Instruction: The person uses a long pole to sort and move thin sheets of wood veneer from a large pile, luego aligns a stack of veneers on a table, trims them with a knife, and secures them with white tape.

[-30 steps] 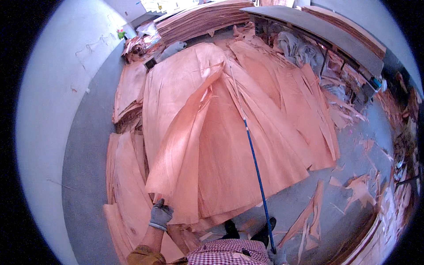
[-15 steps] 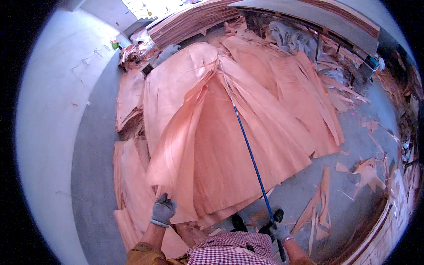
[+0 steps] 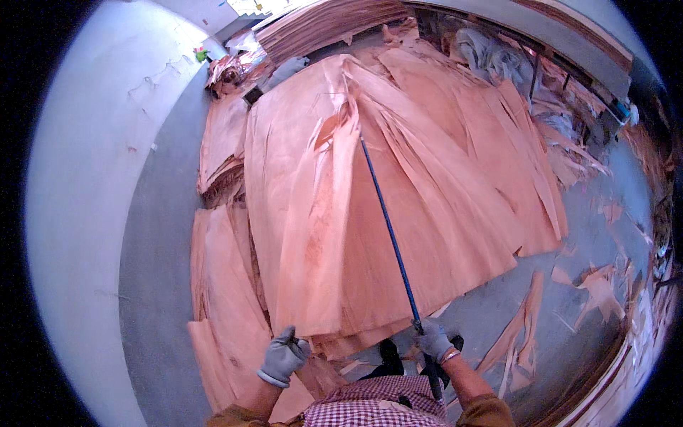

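Observation:
My left hand, in a grey glove, is closed at the near edge of a reddish-brown wood veneer sheet; its fingers partly hide the corner. This sheet rises in a long fold toward the far end of the veneer pile. My right hand, also gloved, is wrapped round a long blue pole near its black lower end. The pole slants away over the pile, and its thin pale tip meets the veneer beside the fold.
More veneer lies along the pile's left side. A tall veneer stack stands at the back, with a bench-like frame at the back right. Torn strips litter the grey floor. A pale wall bounds the left.
My left hand has moved right and slightly nearer with the veneer edge, and the fold has swung right. My right hand has risen along with the pole, whose tip now sits nearer to me.

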Demonstrator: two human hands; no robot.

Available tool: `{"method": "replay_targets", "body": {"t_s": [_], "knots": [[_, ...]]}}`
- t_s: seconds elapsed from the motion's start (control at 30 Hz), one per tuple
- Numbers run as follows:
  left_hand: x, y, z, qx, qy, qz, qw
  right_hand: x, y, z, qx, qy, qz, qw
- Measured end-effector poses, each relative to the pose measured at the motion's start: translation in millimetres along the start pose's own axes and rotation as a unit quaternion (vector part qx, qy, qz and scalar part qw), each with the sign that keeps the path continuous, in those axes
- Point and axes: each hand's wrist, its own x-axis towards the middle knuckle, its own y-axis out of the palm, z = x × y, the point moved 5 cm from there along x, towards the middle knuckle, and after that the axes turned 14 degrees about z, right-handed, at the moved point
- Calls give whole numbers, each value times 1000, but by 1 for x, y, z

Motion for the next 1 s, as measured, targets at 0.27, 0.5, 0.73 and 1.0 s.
{"method": "replay_targets", "body": {"t_s": [0.27,0.5,0.73,1.0], "knots": [[54,-143,41,-94,-52,-59,992,54,-15,30,115,39,33,992],[103,-187,116,261,-61,-4,963,6,-67,64,102,98,27,990],[114,-87,170,222,-80,-110,966,74,-72,121,28,90,23,995],[114,-51,152,794,-56,213,566,119,-19,113,-164,-22,87,982]]}}
